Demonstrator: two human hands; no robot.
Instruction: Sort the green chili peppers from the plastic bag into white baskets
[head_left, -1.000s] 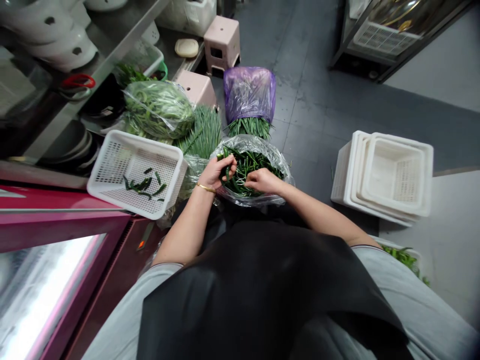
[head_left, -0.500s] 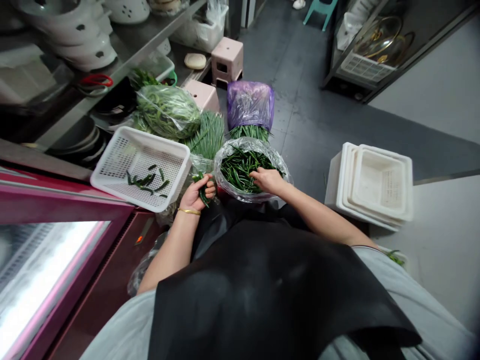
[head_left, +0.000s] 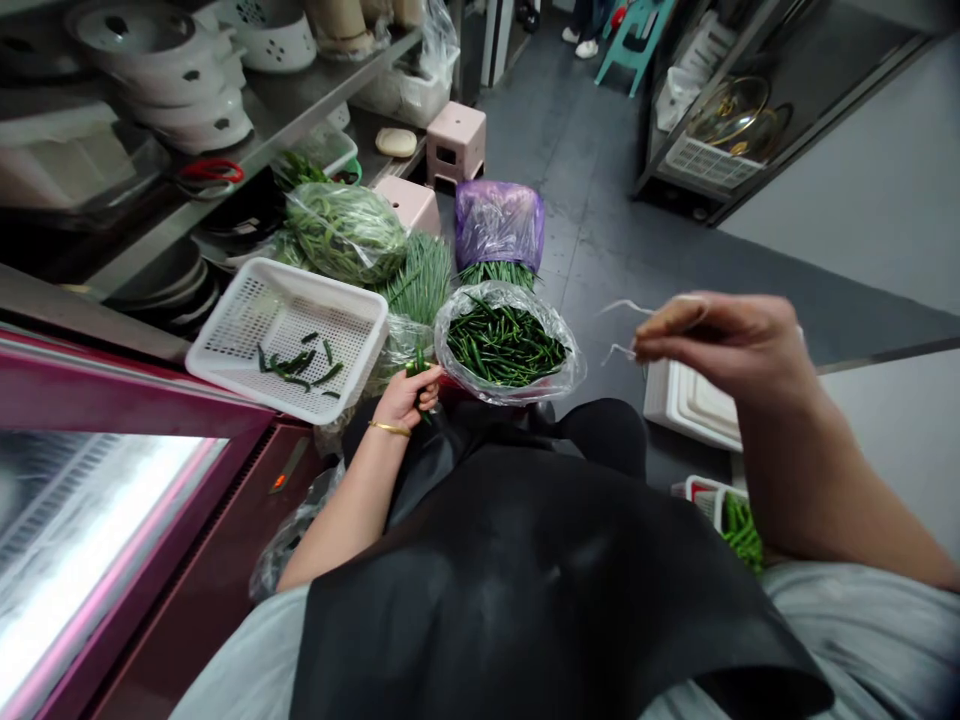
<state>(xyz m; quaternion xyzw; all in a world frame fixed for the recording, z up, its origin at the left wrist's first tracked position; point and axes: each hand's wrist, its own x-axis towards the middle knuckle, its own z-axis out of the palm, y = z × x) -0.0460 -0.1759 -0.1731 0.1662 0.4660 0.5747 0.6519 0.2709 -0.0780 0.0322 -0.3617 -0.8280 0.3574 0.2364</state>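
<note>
My left hand point(head_left: 407, 398) is closed around a few green chili peppers point(head_left: 419, 358), whose ends stick out above and below the fist. It is just left of a clear plastic bag point(head_left: 574, 370) full of dark green chili peppers point(head_left: 504, 340). Raised to the right of that bag, my right hand point(head_left: 720, 335) pinches a thin white string point(head_left: 621, 350), with loose ends trailing off to the left. On the left, a white perforated basket point(head_left: 212, 335) holds several loose peppers point(head_left: 296, 366) on its bottom.
Behind the pepper bag stand a purple-wrapped bundle of green stalks point(head_left: 500, 225) and a bag of green vegetables point(head_left: 345, 232). Stacked white baskets point(head_left: 686, 405) and a container of green peppers point(head_left: 741, 530) are at right. A pink display fridge point(head_left: 142, 400) flanks the left.
My right hand has left the pepper bag and risen far to the right, with a white string now showing at its fingers. My left hand has barely moved, still gripping peppers.
</note>
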